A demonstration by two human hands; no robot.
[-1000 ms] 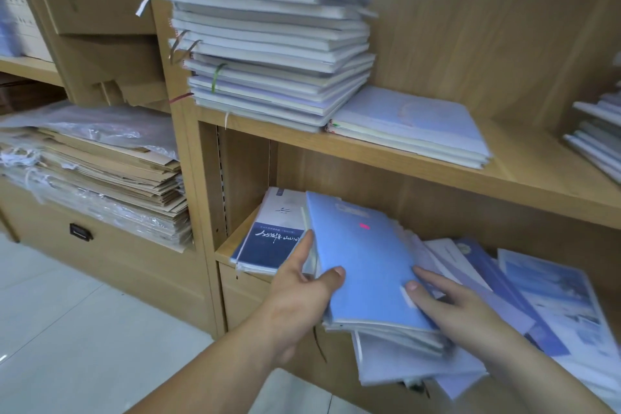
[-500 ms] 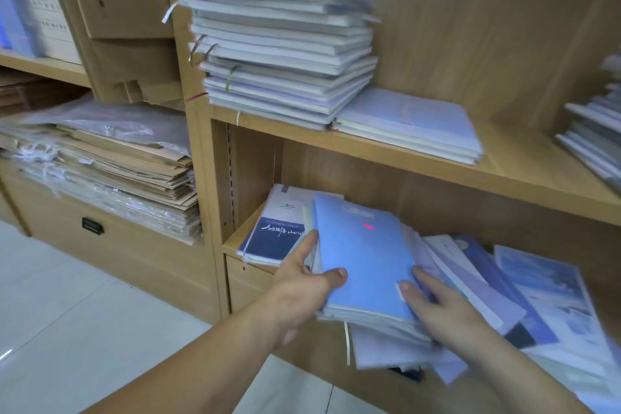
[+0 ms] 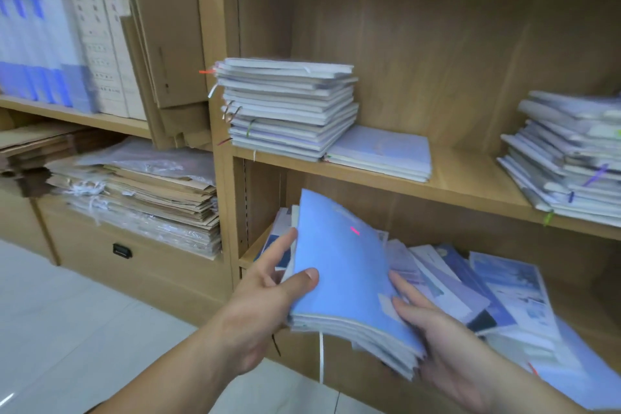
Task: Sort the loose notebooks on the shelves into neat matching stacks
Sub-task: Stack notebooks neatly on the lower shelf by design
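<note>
Head view: I see the bundle of light-blue notebooks (image 3: pixel 342 272) tilted up at the front of the lower shelf (image 3: pixel 250 257), its near end hanging out over the tiled floor (image 3: pixel 84 312). The left hand (image 3: pixel 268 299) grasps its left edge, thumb pressed on the top cover. The right hand (image 3: pixel 437 339) grips the near right corner from beneath, with the thumb on top. The covers bow and the page edges fan out at that corner, so I judge the worst risk to be the lower books sliding out of the pinch and dropping to the floor if either hand loosens. A white ribbon (image 3: pixel 321 360) dangles below the bundle and could catch on the shelf lip. The loose notebooks (image 3: pixel 470 282) lie splayed and overlapping just beside the right hand, so dragging the bundle sideways could pull some along or push them off. If the bundle goes to the upper shelf (image 3: pixel 470 178), a careless set-down near the tall stack (image 3: pixel 289 107) may topple it, since its layers sit unevenly.
</note>
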